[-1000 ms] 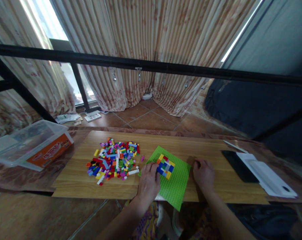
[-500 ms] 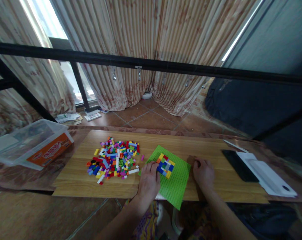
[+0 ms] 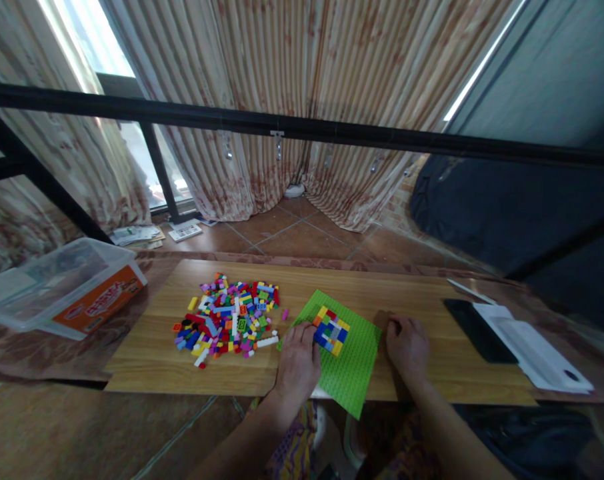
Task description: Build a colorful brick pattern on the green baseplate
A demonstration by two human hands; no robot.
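Note:
A green studded baseplate (image 3: 355, 373) lies turned at an angle on the wooden table, its near corner jutting past the front edge. Red, yellow, blue, white and grey bricks (image 3: 332, 331) form a flat patch on its upper part. My left hand (image 3: 298, 363) rests over the plate's left edge, fingers bent down and closed on it, beside the patch. Its fingertips are partly hidden. To the right of the plate, my right hand (image 3: 408, 347) lies on the table with fingers curled in; whatever is inside them, if anything, is hidden.
A pile of loose, many-coloured bricks (image 3: 232, 320) spreads over the table's left half. A small magenta brick (image 3: 285, 314) lies between pile and plate. At far left stands a clear plastic box (image 3: 82, 280) with an orange label. A dark flat object (image 3: 477, 331) and white packaging (image 3: 532, 347) lie at right.

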